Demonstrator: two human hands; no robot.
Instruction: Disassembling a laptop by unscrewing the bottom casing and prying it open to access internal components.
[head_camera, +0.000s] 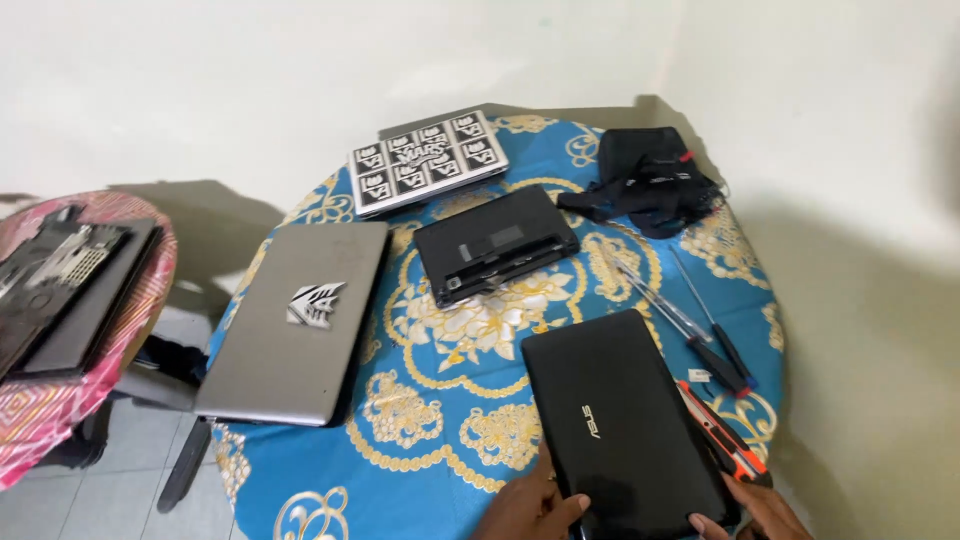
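Round table (440, 400) under a blue and gold patterned cloth, set against a white wall. At lower right of frame, black laptop (622, 420) lying shut and flat, left hand (530, 505) and right hand (760, 510) grasping its near edge with fingers curled on the lid. Nothing unscrewed on it as yet; screwdrivers (700, 330) and orange cutter (722, 430) untouched just right of it, silver laptop (295, 320) closed at left, small black laptop (495, 243) bottom-up at centre.

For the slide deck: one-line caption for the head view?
Both hands, left hand and right hand, grip a closed black laptop on a blue floral tablecloth among other laptops and screwdrivers.
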